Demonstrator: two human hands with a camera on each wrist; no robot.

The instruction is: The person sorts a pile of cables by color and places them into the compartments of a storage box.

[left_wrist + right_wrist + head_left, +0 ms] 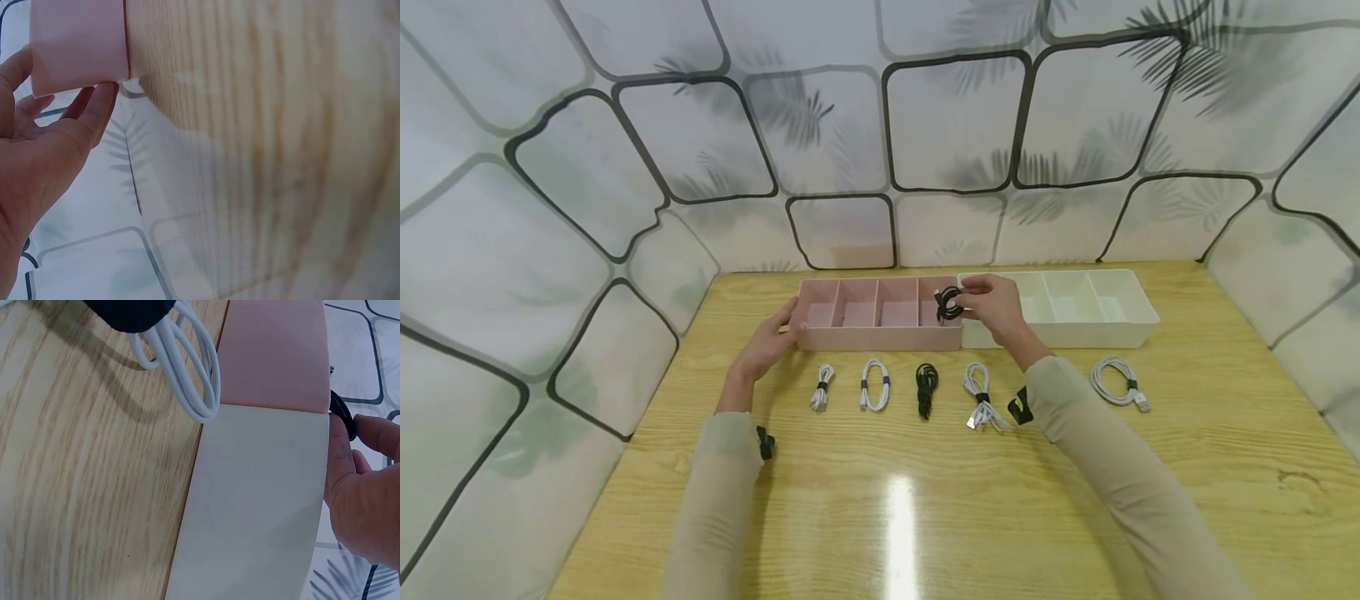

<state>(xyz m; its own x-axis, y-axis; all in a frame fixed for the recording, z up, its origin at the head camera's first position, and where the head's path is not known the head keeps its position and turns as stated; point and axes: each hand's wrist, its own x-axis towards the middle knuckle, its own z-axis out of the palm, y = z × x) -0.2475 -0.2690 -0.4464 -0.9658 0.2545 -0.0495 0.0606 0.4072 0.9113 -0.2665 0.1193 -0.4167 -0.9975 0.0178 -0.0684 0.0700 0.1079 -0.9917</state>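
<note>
A pink organizer box (pixel 880 338) with a row of compartments lies at the back of the table. My left hand (pixel 766 342) touches its left end, with the fingers extended along the corner, seen closely in the left wrist view. My right hand (pixel 996 307) pinches a coiled black cable (pixel 950 303) between thumb and fingers, over the rightmost pink compartment. In the right wrist view, the black coil (pixel 344 415) shows just past the box rim, partly hidden by the fingers. A white organizer box (pixel 1075 336) adjoins the pink one at its right end.
In front of the boxes lie several bundled cables: a small white one (pixel 822 388), a white loop (pixel 875 386), a black bundle (pixel 927 390) and a larger white bundle (pixel 981 396). A white coiled cable (pixel 1116 381) lies farther right. A patterned curtain (pixel 842 229) stands behind the table.
</note>
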